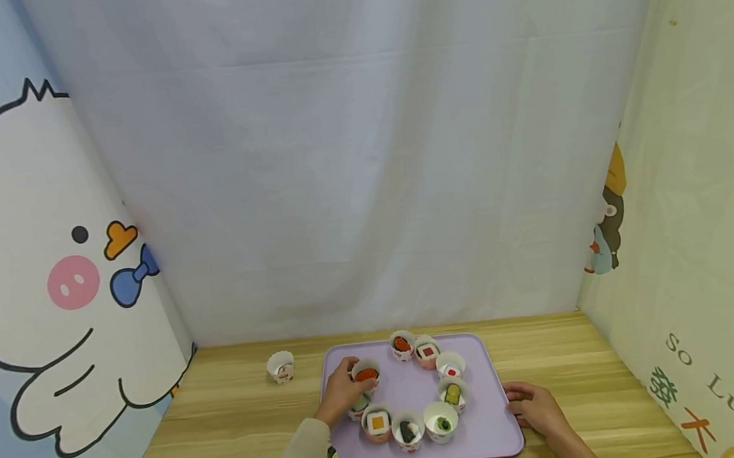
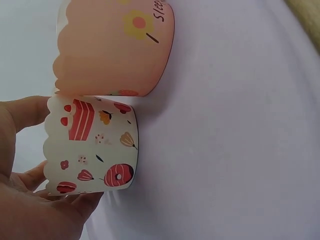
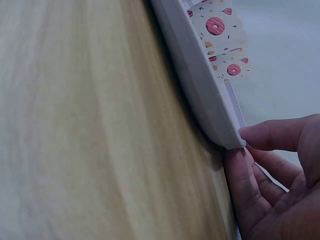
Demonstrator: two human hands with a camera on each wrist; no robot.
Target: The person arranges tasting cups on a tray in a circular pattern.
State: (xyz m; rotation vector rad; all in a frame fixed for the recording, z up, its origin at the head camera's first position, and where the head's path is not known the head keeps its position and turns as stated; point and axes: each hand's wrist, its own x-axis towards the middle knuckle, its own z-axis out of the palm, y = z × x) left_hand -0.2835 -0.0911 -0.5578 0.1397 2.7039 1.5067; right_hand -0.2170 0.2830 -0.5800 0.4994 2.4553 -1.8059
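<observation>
My left hand [image 1: 344,390] grips a white printed paper cup [image 1: 365,369] at the tray's left side, thumb and fingers around its wall. An orange-red topped piece like toy sushi [image 1: 366,375] sits inside it. In the left wrist view, this cup [image 2: 95,150] stands beside a pink paper cup [image 2: 115,45], its rim close to the pink one. My right hand [image 1: 541,408] pinches the right rim of the lilac tray [image 1: 489,416]; in the right wrist view the fingertips [image 3: 255,134] are at the rim's corner.
Several more paper cups [image 1: 407,432] with small sushi-like pieces form a ring on the tray. Apart from them, one white paper cup [image 1: 281,367] stands on the wooden table [image 1: 227,416] to the left. A white curtain [image 1: 365,187] hangs behind, with printed cloths at both sides.
</observation>
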